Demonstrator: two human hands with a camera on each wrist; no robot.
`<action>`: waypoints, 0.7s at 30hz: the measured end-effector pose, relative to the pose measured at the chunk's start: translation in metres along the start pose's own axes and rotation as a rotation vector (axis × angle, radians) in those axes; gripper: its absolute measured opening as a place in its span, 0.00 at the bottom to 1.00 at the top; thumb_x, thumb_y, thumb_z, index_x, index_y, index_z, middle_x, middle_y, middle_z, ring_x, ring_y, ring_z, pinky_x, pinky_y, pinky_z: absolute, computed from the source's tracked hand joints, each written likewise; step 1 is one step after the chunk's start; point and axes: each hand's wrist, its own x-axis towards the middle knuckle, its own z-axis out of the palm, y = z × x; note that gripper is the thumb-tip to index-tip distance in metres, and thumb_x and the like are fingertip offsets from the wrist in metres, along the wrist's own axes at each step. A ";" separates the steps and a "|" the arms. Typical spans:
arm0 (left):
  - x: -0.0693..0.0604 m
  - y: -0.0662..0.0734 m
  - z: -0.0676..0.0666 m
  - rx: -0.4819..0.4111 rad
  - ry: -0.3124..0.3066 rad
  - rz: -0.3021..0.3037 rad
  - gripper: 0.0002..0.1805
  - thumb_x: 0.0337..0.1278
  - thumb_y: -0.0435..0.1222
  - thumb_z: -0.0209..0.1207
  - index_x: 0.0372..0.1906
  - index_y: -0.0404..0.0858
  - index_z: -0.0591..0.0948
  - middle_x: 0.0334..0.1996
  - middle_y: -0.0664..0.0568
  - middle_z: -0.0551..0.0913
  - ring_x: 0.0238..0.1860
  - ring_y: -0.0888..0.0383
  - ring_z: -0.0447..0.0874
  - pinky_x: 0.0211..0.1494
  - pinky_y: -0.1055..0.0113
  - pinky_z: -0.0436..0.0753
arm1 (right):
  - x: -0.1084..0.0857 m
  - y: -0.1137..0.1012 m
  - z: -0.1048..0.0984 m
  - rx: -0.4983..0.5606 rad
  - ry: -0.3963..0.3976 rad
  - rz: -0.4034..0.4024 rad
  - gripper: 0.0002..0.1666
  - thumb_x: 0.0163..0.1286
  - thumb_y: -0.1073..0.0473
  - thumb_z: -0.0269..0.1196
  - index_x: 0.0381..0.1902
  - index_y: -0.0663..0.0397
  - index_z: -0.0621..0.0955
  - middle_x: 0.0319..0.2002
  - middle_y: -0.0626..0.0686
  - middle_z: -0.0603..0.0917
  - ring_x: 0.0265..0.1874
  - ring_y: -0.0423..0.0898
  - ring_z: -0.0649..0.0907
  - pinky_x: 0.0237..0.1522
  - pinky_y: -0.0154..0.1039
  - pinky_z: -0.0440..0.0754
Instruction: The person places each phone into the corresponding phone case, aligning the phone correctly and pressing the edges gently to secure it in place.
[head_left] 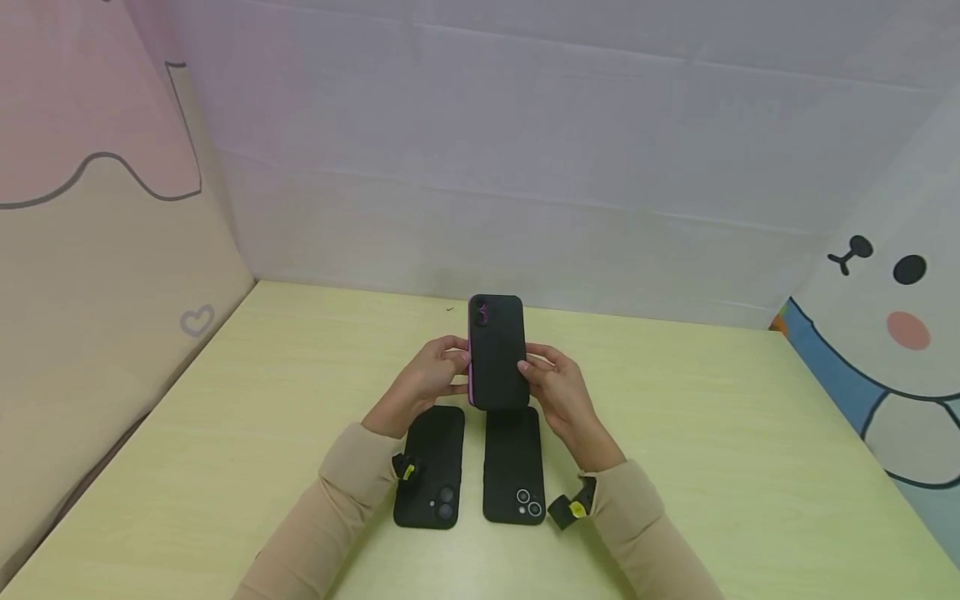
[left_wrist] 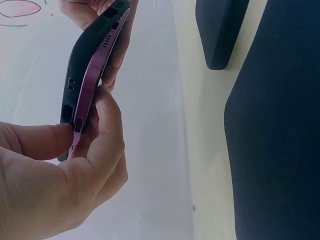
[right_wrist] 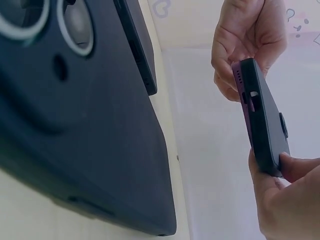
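Note:
A black phone case [head_left: 501,358] is held upright above the table, its back with the camera cutout facing the head camera. Against it sits a purple phone [left_wrist: 89,82]. In the left wrist view the two edges lie together at one end and stand slightly apart along the lower part. My left hand [head_left: 433,371] pinches the left side, thumb on the case and fingers behind the phone. At the opposite side my right hand [head_left: 558,385] grips with its thumb on the case's back; its fingers are partly hidden behind.
Two black phone-shaped pieces lie flat on the pale table [head_left: 712,433] below my hands. The right piece [head_left: 513,462] shows ringed lenses; the left piece [head_left: 433,462] has dark camera circles, and I cannot tell whether it holds a phone. A white cloth wall [head_left: 525,167] stands behind.

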 end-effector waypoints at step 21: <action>-0.002 0.000 0.000 0.037 -0.030 0.012 0.19 0.63 0.34 0.51 0.57 0.34 0.65 0.52 0.38 0.77 0.48 0.48 0.79 0.53 0.53 0.78 | 0.000 0.001 -0.004 0.001 -0.003 0.035 0.22 0.64 0.70 0.56 0.57 0.62 0.71 0.40 0.50 0.84 0.34 0.40 0.83 0.38 0.32 0.81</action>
